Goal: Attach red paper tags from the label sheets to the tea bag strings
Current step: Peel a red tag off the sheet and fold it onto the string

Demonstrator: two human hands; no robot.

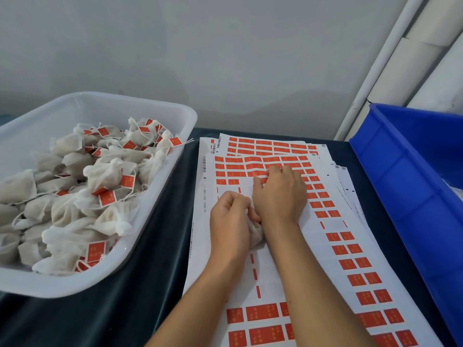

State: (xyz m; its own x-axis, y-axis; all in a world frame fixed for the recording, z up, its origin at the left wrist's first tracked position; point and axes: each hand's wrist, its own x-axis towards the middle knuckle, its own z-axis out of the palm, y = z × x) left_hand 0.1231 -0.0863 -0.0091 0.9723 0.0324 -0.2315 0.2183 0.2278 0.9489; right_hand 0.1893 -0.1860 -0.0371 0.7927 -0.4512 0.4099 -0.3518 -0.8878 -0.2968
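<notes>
A stack of white label sheets (273,271) with rows of red paper tags (262,312) lies on the dark cloth in front of me. My left hand (229,221) is closed around a white tea bag (256,234), resting on the top sheet. My right hand (280,194) lies across the sheet just beyond it, its fingertips curled on a red tag in the upper rows. Whether a tag is lifted is hidden by the fingers.
A clear plastic tub (160,211) at the left holds several tea bags with red tags attached. A blue plastic crate (400,176) stands at the right edge. A grey wall rises behind the table.
</notes>
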